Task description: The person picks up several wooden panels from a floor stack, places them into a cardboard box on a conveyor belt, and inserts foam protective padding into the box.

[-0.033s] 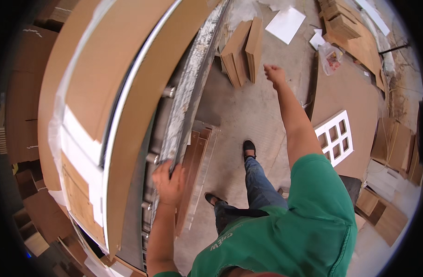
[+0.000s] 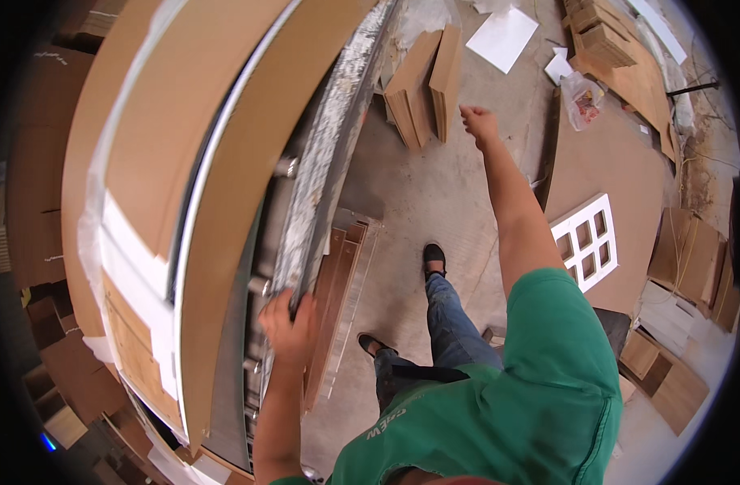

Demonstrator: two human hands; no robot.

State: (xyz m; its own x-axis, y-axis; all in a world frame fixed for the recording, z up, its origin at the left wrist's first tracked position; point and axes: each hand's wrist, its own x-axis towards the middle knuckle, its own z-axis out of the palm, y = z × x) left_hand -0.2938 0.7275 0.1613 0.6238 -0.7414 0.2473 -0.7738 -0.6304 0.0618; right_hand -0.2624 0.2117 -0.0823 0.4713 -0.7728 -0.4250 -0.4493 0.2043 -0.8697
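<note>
My left hand (image 2: pixel 289 327) grips the edge of a long metal rail (image 2: pixel 315 182), with fingers and thumb astride it; white, worn paint covers the rail's top. Metal rollers (image 2: pixel 286 167) sit in the gap left of the rail. Beyond them lies a large stack of flat brown panels (image 2: pixel 212 218), partly wrapped in clear film (image 2: pixel 96 194). My right arm stretches forward over the floor. At its end my right hand (image 2: pixel 479 125) holds nothing; its fingers are loosely bent and apart. A bundle of brown cardboard sheets (image 2: pixel 425 85) stands just left of that hand.
To the right, a white frame with square openings (image 2: pixel 586 241) lies on a broad brown board (image 2: pixel 604 170), near a clear plastic bag (image 2: pixel 582 101). A white sheet (image 2: pixel 503 39) lies on the floor ahead. Long brown strips (image 2: pixel 335 299) lie low beside the rail.
My left hand sits slightly closer to me along the rail. The view has shifted a little; my right arm stays stretched out.
</note>
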